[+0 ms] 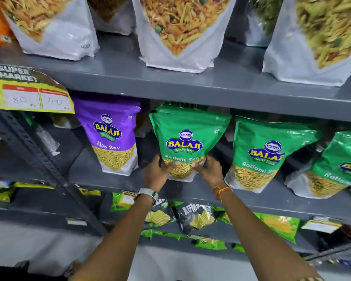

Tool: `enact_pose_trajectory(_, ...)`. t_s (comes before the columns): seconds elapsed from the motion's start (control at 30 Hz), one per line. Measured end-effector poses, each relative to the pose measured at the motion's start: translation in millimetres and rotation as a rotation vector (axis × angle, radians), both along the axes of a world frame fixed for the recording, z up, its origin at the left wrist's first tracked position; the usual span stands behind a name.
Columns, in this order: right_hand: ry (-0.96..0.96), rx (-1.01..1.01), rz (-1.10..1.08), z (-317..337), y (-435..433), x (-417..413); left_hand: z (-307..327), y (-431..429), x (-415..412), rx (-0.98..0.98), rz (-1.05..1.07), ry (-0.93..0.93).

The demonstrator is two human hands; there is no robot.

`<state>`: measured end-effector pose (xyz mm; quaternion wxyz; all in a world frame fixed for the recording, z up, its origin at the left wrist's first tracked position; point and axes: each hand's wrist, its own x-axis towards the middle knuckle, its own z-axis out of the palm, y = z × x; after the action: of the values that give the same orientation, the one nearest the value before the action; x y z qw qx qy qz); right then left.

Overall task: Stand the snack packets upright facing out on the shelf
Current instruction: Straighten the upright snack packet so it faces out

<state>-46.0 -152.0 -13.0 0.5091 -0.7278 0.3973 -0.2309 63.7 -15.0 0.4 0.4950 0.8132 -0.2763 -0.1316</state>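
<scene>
Here, the left hand (159,173) and right hand (209,171) both grip the bottom of a green packet (187,138) standing upright on the grey shelf (118,181), between a purple packet (109,132) and another green one (265,153)

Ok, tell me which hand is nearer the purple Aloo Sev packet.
Left. The left hand grips the green packet beside the purple packet; the right hand holds its far side.
</scene>
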Motion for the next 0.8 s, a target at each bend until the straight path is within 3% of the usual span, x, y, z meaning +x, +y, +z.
enact_pose_trajectory(0.1, -0.012, 0.009, -0.007, 0, 4, -3, -5, 0, 0, -0.020, 0.011, 0.060)
enact_pose_trajectory(0.33, -0.023, -0.018, -0.025, 4, 6, -2, -16, -6, 12, 0.024, -0.005, 0.004)
enact_pose_trajectory(0.7, -0.052, -0.037, -0.036, 17, 21, -10, -20, 2, 7, -0.121, -0.072, 0.025)
enact_pose_trajectory(0.8, -0.105, -0.027, -0.027, 31, 27, -12, -7, 3, 6, -0.172, 0.006, -0.034)
